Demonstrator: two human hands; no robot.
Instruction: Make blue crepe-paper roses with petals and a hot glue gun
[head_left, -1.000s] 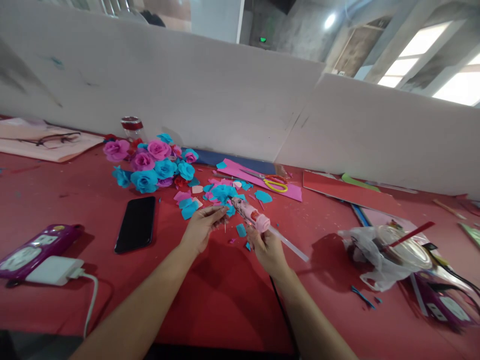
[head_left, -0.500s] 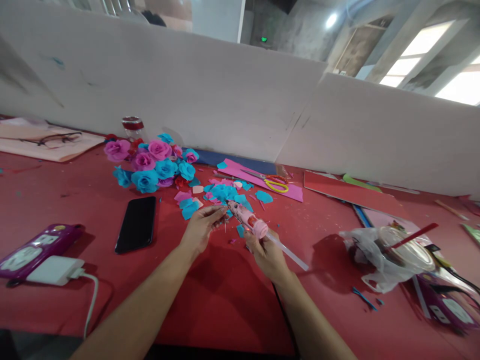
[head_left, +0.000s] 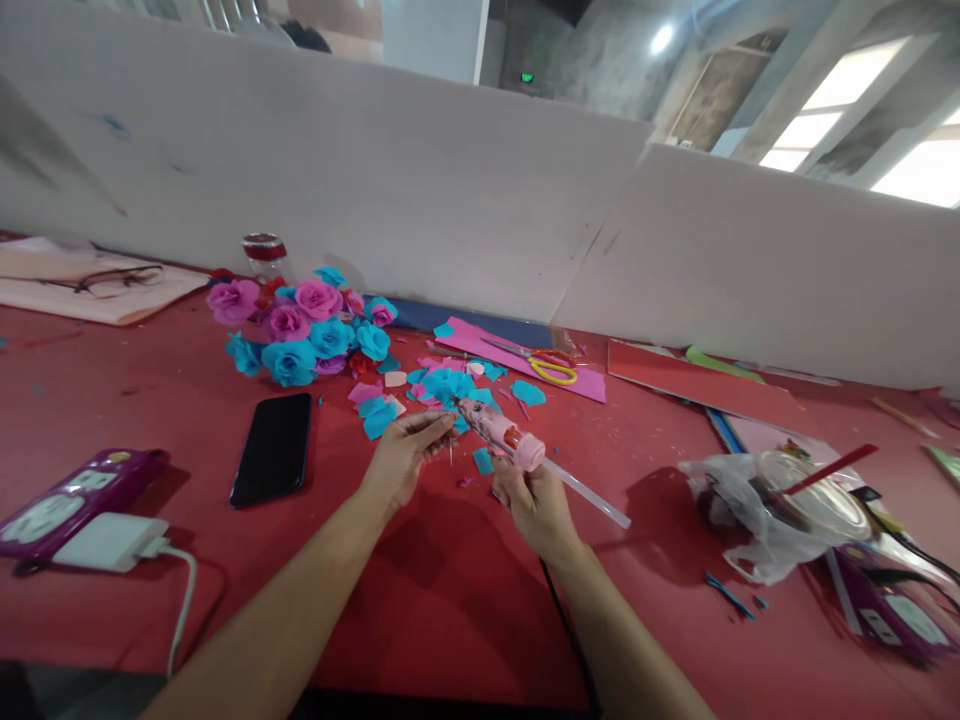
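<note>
My right hand (head_left: 536, 500) is closed around the handle of a pink hot glue gun (head_left: 499, 432). A clear glue stick (head_left: 589, 492) sticks out of the gun's back end, and its nozzle points up and left beside my left fingertips. My left hand (head_left: 405, 450) pinches a thin wire-like stem (head_left: 451, 452) whose lower end hangs below the fingers. Blue paper (head_left: 448, 385) shows just beyond the nozzle; I cannot tell whether it is attached to the stem. Loose blue petals (head_left: 529, 393) and pink scraps lie around both hands.
Paper flowers (head_left: 291, 362) stand at the back left, with a phone (head_left: 271, 450) in front. Scissors (head_left: 551, 368) lie on pink paper. To the right is a bagged drink cup (head_left: 814, 500); a power strip (head_left: 82, 500) lies left. A white partition (head_left: 450, 200) closes the back.
The glue gun and my right hand have shifted slightly right, drawing the nozzle a little away from my left fingers. My left hand has hardly moved.
</note>
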